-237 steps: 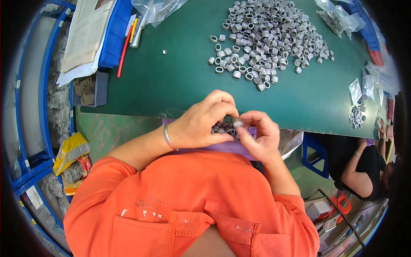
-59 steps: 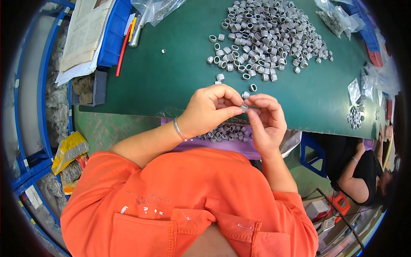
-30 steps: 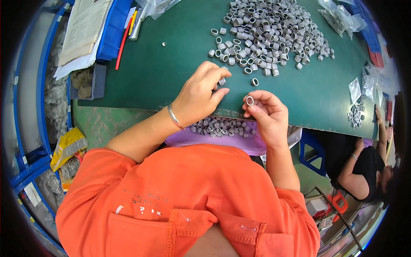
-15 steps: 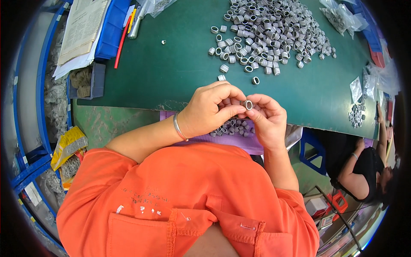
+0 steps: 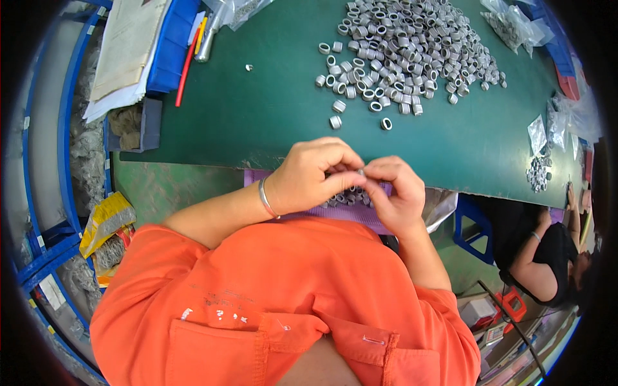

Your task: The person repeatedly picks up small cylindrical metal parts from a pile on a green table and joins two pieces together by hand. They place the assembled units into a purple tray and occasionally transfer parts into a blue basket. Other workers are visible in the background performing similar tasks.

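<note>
My left hand (image 5: 315, 170) and my right hand (image 5: 399, 192) meet over the table's near edge, thumbs and forefingers pinched together. Between the fingertips is a small grey metal ring (image 5: 362, 172), almost wholly hidden by them. Directly below, a purple basket (image 5: 364, 219) holds several more of these rings (image 5: 351, 197). Beyond my hands, two loose rings (image 5: 386, 123) lie apart from a large pile of grey metal rings (image 5: 412, 58) on the green table (image 5: 257, 116).
At the left stand a blue bin with papers (image 5: 129, 51), a red pen (image 5: 187, 74) and a grey box with cloth (image 5: 151, 122). Plastic bags (image 5: 518, 29) lie at the far right. Another person (image 5: 544, 257) sits to the right near a blue stool (image 5: 473, 228).
Both hands have dropped slightly toward me, and the right has shifted a little left. The held ring, its opening visible before, is now mostly covered by fingers.
</note>
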A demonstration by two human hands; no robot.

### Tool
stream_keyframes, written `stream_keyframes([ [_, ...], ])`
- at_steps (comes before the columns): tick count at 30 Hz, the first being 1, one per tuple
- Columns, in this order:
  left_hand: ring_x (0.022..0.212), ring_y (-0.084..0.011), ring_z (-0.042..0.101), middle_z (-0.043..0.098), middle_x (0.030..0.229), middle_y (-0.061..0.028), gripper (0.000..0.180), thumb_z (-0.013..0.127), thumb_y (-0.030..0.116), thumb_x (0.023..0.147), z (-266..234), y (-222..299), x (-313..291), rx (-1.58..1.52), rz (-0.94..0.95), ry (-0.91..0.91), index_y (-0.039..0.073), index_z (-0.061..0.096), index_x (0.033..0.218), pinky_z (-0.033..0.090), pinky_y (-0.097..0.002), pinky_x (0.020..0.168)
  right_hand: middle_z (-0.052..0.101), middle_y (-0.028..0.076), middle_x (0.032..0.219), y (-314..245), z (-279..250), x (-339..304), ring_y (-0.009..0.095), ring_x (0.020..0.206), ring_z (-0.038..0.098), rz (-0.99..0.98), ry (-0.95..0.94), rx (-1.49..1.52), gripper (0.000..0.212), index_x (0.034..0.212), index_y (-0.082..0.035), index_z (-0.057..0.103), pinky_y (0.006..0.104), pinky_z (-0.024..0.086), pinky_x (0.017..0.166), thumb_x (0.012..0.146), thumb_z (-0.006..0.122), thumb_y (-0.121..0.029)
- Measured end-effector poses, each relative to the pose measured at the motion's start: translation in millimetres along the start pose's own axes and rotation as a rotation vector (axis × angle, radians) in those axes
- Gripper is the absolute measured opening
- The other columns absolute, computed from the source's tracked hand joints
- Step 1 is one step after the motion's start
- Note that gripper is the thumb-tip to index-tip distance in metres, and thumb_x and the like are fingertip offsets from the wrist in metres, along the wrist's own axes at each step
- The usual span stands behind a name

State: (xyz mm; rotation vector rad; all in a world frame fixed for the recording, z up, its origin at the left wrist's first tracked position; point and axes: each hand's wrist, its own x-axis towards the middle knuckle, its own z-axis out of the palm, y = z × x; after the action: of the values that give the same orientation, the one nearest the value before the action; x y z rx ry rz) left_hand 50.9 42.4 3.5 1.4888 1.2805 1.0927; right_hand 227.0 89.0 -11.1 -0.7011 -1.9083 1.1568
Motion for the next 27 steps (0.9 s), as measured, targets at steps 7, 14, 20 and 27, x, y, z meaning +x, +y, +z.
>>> stream_keyframes([
  [7, 0.060, -0.0114, 0.054, 0.053, 0.092, -0.0071, 0.019, 0.068, 0.004, 0.070, -17, 4, -10, 0.213, 0.071, -0.220, 0.003, 0.058, 0.087, 0.046, -0.0230, 0.055, 0.056, 0.012, 0.082, 10, -14, 29, 0.026, 0.066, 0.054, 0.138, 0.159, -0.357, 0.019, 0.087, 0.000, 0.059, 0.0310, 0.045, 0.059, 0.069, 0.064, 0.006],
  [14, 0.057, -0.0159, 0.050, 0.051, 0.088, -0.0080, 0.025, 0.070, 0.004, 0.068, -14, -20, 21, 0.537, 0.148, 0.236, 0.003, 0.058, 0.090, 0.045, -0.0272, 0.055, 0.058, 0.009, 0.084, 16, -1, 28, 0.018, 0.066, 0.057, 0.111, 0.178, -0.368, 0.019, 0.088, 0.000, 0.059, 0.0260, 0.047, 0.058, 0.071, 0.067, 0.002],
  [20, 0.076, -0.0085, 0.058, 0.059, 0.093, -0.0057, 0.023, 0.061, -0.001, 0.078, -12, -10, 17, 0.111, -0.046, 0.163, -0.001, 0.060, 0.101, 0.048, -0.0207, 0.064, 0.060, 0.008, 0.085, 12, 4, 19, 0.013, 0.066, 0.057, 0.078, 0.232, -0.106, 0.016, 0.085, -0.001, 0.060, 0.0224, 0.048, 0.058, 0.071, 0.065, 0.006],
  [27, 0.085, -0.0132, 0.061, 0.059, 0.100, -0.0090, 0.020, 0.054, 0.000, 0.085, -16, -8, 5, -0.577, -0.356, 0.148, -0.003, 0.055, 0.105, 0.049, -0.0242, 0.072, 0.055, 0.009, 0.080, -2, -7, 15, 0.024, 0.075, 0.055, -0.024, -0.179, -0.086, 0.027, 0.081, -0.004, 0.061, 0.0300, 0.045, 0.063, 0.064, 0.055, 0.016],
])
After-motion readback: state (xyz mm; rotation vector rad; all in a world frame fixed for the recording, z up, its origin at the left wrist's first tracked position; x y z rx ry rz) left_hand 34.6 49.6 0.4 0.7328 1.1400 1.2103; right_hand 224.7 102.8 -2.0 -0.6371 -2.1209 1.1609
